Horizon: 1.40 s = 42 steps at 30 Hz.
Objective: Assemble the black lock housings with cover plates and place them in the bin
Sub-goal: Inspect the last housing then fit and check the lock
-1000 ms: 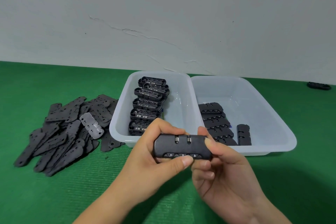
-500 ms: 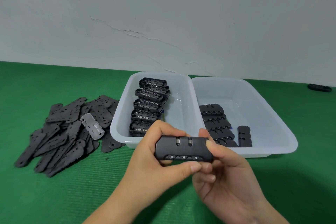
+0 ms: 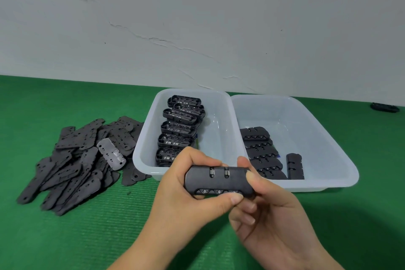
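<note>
Both hands hold one black lock housing (image 3: pixel 219 181) in the air, low and near the middle of the view. The left hand (image 3: pixel 186 190) wraps its left end, fingers curled over the top and thumb pressed along the lower front edge. The right hand (image 3: pixel 265 210) pinches its right end, thumb on top and curled fingers beneath. The housing is a rounded oblong lying level, with two small metal wheels in slots on top and a row of number dials along its front face.

Just behind the hands stand two clear plastic bins side by side, rims touching. The left bin (image 3: pixel 142 149) holds a row of open housings (image 3: pixel 178 129) stacked front to back, and the left hand overlaps its near edge. The right bin (image 3: pixel 341 164) holds a row of closed black locks (image 3: pixel 262 151) along its left side, with one more (image 3: pixel 294 166) standing apart beside them; most of its floor is bare.

To the left of the bins, a loose pile of dark flat cover plates (image 3: pixel 74 160) spreads over the green worktop (image 3: pixel 65 237), with one pale grey plate (image 3: pixel 111 156) on top. A small black part (image 3: pixel 384 107) lies far right by the white wall (image 3: pixel 197 17). Open green surface lies in front of the pile and to the right of the hands.
</note>
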Tool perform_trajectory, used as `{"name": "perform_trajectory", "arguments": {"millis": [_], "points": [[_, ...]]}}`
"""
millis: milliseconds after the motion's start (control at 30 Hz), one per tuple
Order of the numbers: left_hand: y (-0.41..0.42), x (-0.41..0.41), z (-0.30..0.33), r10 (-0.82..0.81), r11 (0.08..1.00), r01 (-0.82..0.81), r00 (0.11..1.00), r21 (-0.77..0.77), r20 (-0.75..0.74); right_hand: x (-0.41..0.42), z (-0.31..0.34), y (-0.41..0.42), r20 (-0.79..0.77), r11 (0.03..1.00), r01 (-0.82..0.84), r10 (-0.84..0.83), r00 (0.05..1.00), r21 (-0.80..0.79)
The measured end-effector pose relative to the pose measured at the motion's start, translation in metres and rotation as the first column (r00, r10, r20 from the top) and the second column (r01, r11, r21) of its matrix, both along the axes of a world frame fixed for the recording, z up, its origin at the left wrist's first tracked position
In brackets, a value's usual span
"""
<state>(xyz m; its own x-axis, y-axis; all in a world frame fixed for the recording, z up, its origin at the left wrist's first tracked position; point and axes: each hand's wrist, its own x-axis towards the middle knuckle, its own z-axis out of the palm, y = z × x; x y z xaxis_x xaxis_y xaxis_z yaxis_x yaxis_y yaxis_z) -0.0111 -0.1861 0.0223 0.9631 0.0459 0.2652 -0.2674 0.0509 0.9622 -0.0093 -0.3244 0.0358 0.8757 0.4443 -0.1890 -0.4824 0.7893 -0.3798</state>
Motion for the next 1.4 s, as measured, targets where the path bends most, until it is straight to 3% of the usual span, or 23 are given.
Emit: {"name": "perform_trajectory", "arguments": {"millis": [233, 367, 733, 867, 967, 1133, 1333, 1400], "points": [[0.003, 0.001, -0.003, 0.016, 0.999, -0.017, 1.000, 0.034, 0.011, -0.002, -0.001, 0.001, 0.001, 1.000, -0.010, 0.010, 1.000, -0.004], [0.006, 0.001, -0.005, -0.088, 0.994, 0.085, 0.995, -0.067, -0.038, -0.001, 0.000, 0.001, 0.008, 1.000, -0.005, 0.005, 1.000, -0.009], [0.011, -0.001, -0.010, -0.119, 0.991, 0.119, 0.993, 0.058, -0.003, 0.001, -0.005, -0.003, 0.003, 0.997, -0.020, 0.021, 1.000, -0.068], [0.015, -0.003, -0.010, -0.173, 0.985, 0.173, 0.984, 0.024, 0.029, 0.002, -0.010, -0.006, 0.033, 0.986, -0.023, 0.029, 0.999, -0.167], [0.014, 0.001, -0.016, -0.087, 0.995, 0.085, 0.995, 0.047, 0.038, 0.005, -0.011, -0.005, 0.070, 0.957, 0.015, 0.005, 0.998, -0.291], [0.009, 0.006, -0.021, -0.029, 0.996, 0.025, 0.998, 0.084, 0.055, 0.007, -0.014, -0.002, 0.264, 0.811, 0.175, -0.026, 0.964, -0.559], [0.008, 0.009, -0.028, -0.001, 0.995, -0.007, 0.997, 0.097, 0.080, 0.007, -0.017, -0.002, 0.308, 0.779, 0.219, -0.035, 0.951, -0.588], [0.008, 0.010, -0.029, 0.006, 0.994, -0.015, 0.996, 0.109, 0.084, 0.007, -0.019, -0.002, 0.356, 0.722, 0.271, -0.036, 0.934, -0.636]]}}
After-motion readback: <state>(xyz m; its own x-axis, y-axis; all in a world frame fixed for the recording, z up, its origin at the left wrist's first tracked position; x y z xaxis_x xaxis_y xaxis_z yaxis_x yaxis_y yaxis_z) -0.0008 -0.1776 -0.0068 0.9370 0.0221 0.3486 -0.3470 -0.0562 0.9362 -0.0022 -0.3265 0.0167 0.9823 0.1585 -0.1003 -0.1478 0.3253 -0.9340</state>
